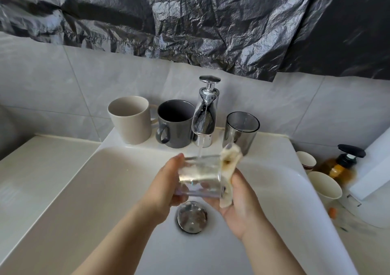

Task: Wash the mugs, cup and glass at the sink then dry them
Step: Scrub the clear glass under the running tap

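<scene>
Clear, smooth glass [200, 177] lies sideways under the thin stream [201, 146] — your left hand [166, 186] curls round one end, your right hand [242, 201] pinches limp beige cloth [229, 169] against the other.

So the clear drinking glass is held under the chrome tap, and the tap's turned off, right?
No: the chrome tap is running, its stream falling onto the clear drinking glass held under it. The head view shows it.
</scene>
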`<act>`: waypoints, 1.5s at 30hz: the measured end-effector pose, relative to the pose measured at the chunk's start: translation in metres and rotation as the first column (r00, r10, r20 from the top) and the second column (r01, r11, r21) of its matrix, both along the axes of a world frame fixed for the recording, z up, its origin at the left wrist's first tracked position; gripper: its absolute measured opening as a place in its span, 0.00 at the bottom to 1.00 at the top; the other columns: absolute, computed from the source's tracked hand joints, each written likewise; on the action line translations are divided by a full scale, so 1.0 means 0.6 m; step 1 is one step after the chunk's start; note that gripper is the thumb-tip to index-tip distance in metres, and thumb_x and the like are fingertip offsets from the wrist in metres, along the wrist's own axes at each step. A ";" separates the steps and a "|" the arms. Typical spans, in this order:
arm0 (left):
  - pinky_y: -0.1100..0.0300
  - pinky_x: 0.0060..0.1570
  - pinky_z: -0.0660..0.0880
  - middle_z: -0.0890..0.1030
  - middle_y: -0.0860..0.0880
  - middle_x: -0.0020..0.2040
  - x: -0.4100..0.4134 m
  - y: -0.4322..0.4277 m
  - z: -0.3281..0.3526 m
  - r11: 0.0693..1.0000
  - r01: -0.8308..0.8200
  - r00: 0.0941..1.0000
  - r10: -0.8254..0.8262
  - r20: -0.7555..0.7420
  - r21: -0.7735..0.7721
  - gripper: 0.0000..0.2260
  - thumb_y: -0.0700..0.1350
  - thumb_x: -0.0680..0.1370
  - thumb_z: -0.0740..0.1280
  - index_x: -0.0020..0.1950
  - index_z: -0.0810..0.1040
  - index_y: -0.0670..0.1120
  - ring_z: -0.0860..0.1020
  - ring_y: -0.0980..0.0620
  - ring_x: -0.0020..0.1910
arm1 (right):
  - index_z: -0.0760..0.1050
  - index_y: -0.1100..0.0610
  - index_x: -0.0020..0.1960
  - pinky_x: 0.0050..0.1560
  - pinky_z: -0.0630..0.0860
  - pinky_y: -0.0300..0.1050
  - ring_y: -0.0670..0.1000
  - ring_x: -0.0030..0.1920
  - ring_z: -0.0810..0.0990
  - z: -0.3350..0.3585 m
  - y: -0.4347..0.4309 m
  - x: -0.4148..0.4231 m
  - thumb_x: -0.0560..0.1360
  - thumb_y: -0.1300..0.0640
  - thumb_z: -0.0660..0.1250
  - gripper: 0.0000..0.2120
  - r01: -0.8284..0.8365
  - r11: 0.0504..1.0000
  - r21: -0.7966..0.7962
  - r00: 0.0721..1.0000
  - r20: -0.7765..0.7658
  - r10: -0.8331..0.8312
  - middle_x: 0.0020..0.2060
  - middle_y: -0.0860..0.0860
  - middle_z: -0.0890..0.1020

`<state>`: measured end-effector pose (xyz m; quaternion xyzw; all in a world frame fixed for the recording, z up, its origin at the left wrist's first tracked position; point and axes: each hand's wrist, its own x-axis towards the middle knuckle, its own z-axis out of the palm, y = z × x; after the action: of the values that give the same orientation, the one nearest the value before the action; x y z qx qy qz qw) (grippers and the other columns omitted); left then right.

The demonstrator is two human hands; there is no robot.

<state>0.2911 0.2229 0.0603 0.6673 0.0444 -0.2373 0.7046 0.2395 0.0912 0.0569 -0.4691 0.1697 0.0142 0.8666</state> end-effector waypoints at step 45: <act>0.56 0.39 0.76 0.82 0.48 0.37 -0.005 0.001 -0.014 0.950 0.246 0.956 -0.205 0.211 -0.191 0.13 0.43 0.62 0.72 0.45 0.80 0.49 0.79 0.47 0.37 | 0.75 0.61 0.49 0.30 0.74 0.38 0.57 0.40 0.77 -0.036 0.000 0.028 0.76 0.53 0.67 0.11 0.199 0.970 -0.140 0.966 -0.137 -0.218 0.37 0.56 0.78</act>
<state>0.2882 0.2236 0.0521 0.6073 -0.1251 -0.2558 0.7417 0.2564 0.0914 0.0352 -0.4995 0.2841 -0.0523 0.8167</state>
